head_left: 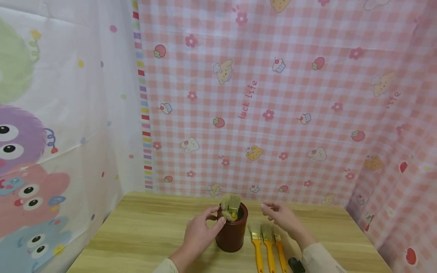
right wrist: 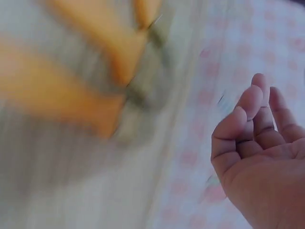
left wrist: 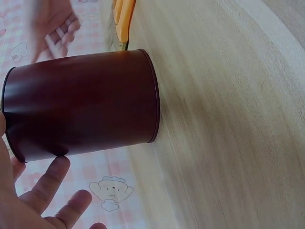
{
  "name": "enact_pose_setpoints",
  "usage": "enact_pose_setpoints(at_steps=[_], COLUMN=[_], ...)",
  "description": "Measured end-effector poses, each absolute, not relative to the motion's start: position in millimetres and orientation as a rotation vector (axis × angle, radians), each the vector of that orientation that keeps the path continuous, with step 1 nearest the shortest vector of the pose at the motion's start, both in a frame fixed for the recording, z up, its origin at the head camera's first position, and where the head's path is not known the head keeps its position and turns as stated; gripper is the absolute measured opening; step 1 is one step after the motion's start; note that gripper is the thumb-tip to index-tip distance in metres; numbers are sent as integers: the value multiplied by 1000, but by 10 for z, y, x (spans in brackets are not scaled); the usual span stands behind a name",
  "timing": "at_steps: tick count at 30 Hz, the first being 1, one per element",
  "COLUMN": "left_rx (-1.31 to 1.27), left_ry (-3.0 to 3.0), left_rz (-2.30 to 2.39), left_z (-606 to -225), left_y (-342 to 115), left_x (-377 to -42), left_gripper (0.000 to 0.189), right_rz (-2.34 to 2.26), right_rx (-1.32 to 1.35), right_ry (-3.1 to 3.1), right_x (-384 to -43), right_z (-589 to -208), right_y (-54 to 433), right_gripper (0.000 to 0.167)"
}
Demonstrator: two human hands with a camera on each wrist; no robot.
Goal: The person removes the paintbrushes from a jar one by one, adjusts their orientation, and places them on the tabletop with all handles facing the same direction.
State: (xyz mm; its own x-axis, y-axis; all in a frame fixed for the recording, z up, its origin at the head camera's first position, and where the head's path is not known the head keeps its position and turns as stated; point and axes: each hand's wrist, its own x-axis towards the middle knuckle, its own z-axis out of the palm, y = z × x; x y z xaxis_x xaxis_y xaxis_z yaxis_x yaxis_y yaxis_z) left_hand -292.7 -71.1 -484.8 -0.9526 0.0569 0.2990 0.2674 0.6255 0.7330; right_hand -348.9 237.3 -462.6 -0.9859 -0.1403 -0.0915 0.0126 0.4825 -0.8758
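A dark red-brown cylindrical pot (head_left: 230,240) stands upright on the wooden table, with paintbrushes (head_left: 234,204) in it, bristles up. My left hand (head_left: 201,231) grips the pot at its rim, thumb on the near side; in the left wrist view a fingertip touches the pot's wall (left wrist: 86,100). To the pot's right, my right hand (head_left: 283,220) is raised with its fingers loosely bent and holds nothing. Below it lie three paintbrushes (head_left: 269,246) side by side, orange handles toward me. Blurred orange handles (right wrist: 57,90) show in the right wrist view.
A small black object (head_left: 296,265) lies by the right sleeve, beside the brush handles. Behind the wooden table (head_left: 150,235) hangs a pink checked cloth (head_left: 252,132). A white cloth with cartoon figures (head_left: 85,113) hangs at the left.
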Motion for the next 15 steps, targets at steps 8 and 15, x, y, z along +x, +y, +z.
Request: enact_pose_setpoints(at_steps=[8,15], left_rx=[-286,-297], left_ry=[-2583,-2591], left_rz=[-1238,-1264], left_z=[-4849,-4853], left_y=[-725,-735], left_x=[-2928,-2922], left_gripper=[54,57], right_rz=[-1543,-1527], right_rx=[-300,-322], right_ry=[2513,2569], right_x=[-3497,-3505], right_z=[-4450,-4445], right_y=[1837,1658], right_gripper=[60,71])
